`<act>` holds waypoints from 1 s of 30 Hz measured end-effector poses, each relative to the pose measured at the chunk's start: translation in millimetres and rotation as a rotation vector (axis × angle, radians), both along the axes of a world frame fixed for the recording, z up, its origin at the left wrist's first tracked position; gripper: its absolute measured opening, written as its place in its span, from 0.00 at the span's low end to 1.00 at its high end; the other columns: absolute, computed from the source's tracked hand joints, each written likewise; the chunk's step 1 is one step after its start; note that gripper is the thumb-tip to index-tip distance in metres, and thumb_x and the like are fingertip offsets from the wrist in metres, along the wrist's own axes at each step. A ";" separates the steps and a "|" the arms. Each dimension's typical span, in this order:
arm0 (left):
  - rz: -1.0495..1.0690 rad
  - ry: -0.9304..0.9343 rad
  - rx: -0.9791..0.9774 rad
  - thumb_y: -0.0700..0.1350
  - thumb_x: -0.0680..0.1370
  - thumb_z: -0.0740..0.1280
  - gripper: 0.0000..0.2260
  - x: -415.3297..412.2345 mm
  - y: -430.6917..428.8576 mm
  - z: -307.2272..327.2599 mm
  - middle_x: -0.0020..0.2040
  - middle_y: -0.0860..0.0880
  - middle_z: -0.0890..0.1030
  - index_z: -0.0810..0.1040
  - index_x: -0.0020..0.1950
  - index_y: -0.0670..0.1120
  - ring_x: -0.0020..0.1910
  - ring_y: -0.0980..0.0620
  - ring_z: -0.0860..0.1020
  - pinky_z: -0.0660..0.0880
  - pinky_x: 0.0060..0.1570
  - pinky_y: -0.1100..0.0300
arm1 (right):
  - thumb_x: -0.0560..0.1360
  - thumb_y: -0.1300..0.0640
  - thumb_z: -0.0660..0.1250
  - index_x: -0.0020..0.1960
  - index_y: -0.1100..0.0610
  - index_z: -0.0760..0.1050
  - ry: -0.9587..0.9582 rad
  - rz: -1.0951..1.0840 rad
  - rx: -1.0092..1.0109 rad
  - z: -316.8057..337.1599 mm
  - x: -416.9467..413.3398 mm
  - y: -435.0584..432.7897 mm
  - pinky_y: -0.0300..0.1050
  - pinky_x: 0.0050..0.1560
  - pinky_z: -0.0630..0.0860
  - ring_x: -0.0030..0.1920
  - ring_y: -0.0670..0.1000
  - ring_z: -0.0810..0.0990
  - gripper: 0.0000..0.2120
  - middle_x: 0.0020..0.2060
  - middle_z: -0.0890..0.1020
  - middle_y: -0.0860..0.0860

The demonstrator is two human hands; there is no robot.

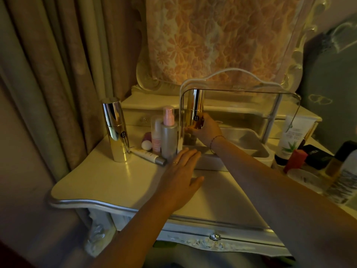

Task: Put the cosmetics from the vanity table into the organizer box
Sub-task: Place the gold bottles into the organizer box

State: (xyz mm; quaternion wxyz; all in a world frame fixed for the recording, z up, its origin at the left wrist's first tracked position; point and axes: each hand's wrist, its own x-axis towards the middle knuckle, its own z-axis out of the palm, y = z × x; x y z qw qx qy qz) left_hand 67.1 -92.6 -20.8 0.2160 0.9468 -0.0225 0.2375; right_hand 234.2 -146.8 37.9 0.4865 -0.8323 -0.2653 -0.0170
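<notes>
Cream vanity surface point(116, 180); right hand point(207, 130) inside organizer box point(257, 149), left end, fingers clamped on upright gold bottle point(195, 105); left hand point(181, 171) flat, fingers straight, touching box near wall.

Dim, warm yellowish light; glare streaks the tall gold metallic bottle point(115, 130) and glossy cream surface point(108, 182), while wide-angle edges smear and bend.

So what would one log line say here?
right hand: grips gold bottle inside organizer box | left hand: open at box front | second gold bottle: on vanity table
</notes>
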 end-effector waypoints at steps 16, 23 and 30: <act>0.149 -0.279 -0.269 0.52 0.74 0.67 0.16 -42.4 39.7 15.8 0.58 0.59 0.74 0.73 0.62 0.55 0.56 0.59 0.72 0.70 0.53 0.64 | 0.69 0.50 0.74 0.65 0.55 0.67 -0.235 -0.187 0.222 -3.5 -60.8 -38.9 0.39 0.53 0.71 0.56 0.48 0.73 0.29 0.58 0.74 0.51; 0.593 -0.354 -0.748 0.52 0.67 0.75 0.24 -54.8 124.1 14.5 0.58 0.49 0.74 0.68 0.58 0.53 0.55 0.50 0.74 0.74 0.52 0.52 | 0.70 0.57 0.73 0.53 0.48 0.71 -0.244 0.040 0.388 1.1 -139.5 -8.4 0.29 0.42 0.71 0.44 0.45 0.75 0.16 0.44 0.76 0.46; 0.412 -0.178 -0.913 0.44 0.69 0.74 0.13 -35.6 151.1 14.7 0.50 0.46 0.80 0.74 0.49 0.51 0.52 0.44 0.79 0.77 0.47 0.49 | 0.69 0.52 0.74 0.62 0.53 0.72 0.052 0.288 0.294 -9.2 -160.7 60.0 0.39 0.54 0.76 0.54 0.45 0.77 0.23 0.52 0.78 0.46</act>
